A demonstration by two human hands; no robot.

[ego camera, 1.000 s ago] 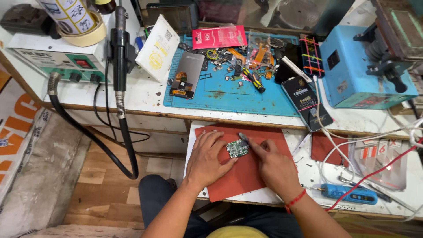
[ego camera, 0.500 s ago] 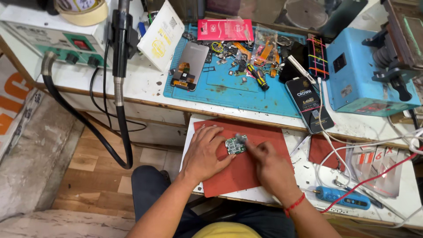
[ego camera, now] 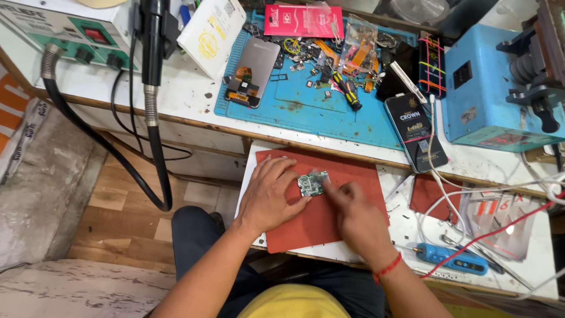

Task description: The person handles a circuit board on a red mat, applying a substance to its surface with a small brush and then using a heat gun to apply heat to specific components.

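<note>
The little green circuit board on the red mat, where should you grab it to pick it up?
Pinch the circuit board by its thin outer edges, coming from above. It lies flat on the red mat, tiny parts facing up, with the left hand and right hand already at its sides.

My fingers [ego camera: 294, 203] press a small green board [ego camera: 312, 184], speckled with shiny metal, onto a matt red mat [ego camera: 353, 176] that looks rubbery. The blue mat [ego camera: 329, 118] is scuffed and dull. The hose [ego camera: 100, 147] is smooth black rubber. The floor [ego camera: 129, 206] is worn wood.
</note>
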